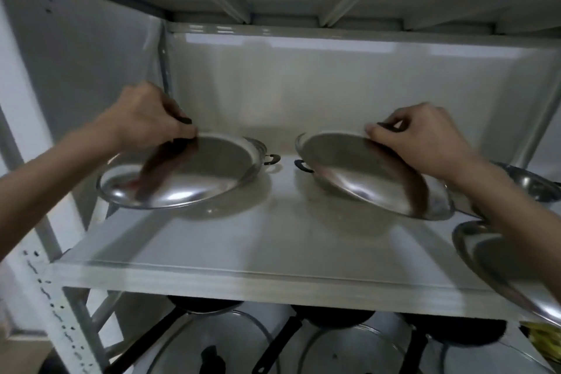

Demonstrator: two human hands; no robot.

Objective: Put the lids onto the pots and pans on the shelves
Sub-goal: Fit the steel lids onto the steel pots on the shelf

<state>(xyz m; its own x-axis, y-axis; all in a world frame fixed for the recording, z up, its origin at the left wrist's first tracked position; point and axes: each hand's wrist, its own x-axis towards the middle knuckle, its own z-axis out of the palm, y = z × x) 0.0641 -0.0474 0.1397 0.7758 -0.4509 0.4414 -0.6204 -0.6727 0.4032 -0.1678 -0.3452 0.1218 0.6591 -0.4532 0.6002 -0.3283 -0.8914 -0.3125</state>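
Two steel pans stand side by side on the middle shelf (273, 255). My left hand (148, 118) grips the black knob of a shiny steel lid (194, 173), which lies tilted over the left pan (258, 158). My right hand (425, 136) pinches the knob of a second steel lid (358, 173), tilted with its front edge down over the right pan (306, 165). Black side handles of both pans show between the lids.
A third steel pan (528, 182) sits at the far right, with another steel lid (498, 264) leaning at the shelf's right front edge. On the shelf below lie black frying pans (331, 317) and glass lids (209, 346). The white upright post (60, 313) stands at left.
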